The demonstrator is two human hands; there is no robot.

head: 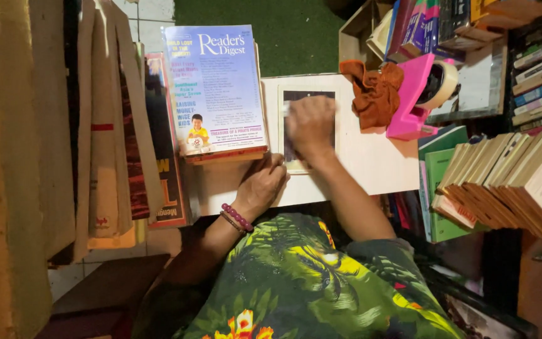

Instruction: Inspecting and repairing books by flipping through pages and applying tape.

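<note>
Left to right: a stack of magazines (pixel 216 94) lies on the pale desk (pixel 377 163). The left hand (pixel 261 185), beaded bracelet (pixel 236 218) at the wrist, rests fingers-curled on the desk edge just below the stack, holding nothing visible. The right hand (pixel 310 125), forearm extended forward, presses palm-down on a dark-covered book (pixel 308 97); its grip is hidden. Farther right: orange cloth (pixel 374 91), pink tape dispenser (pixel 418 94).
</note>
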